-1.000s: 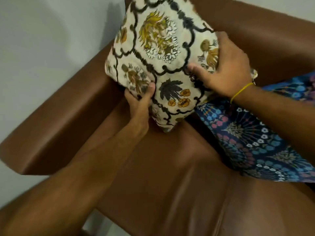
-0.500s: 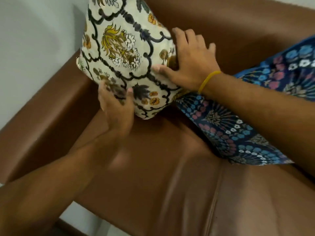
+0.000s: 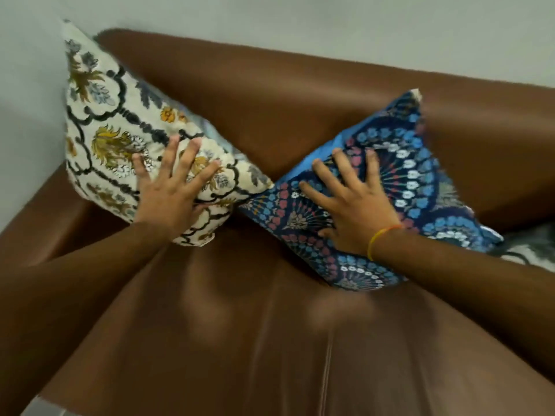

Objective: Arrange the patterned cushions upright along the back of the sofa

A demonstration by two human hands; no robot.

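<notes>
Cream floral cushion (image 3: 120,136), upper left: tilted on sofa (image 3: 270,340), left hand (image 3: 171,190) flat, ungrasping. Blue cushion (image 3: 414,175), centre right: right hand (image 3: 357,202) splayed. Both need straightening.

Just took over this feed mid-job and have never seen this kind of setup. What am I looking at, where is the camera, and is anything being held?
There is no machine: a person works bare-handed, and the single camera sits on their head, looking down. You see a brown sofa against a pale wall. The left hand lies flat, fingers spread, on a cream floral cushion in the corner by the armrest. The right hand, wearing a yellow wrist band, presses flat on a blue patterned cushion. Neither hand has a closed grip; both just push. The cushions' corners meet. Another cushion peeks in at the far right.
</notes>
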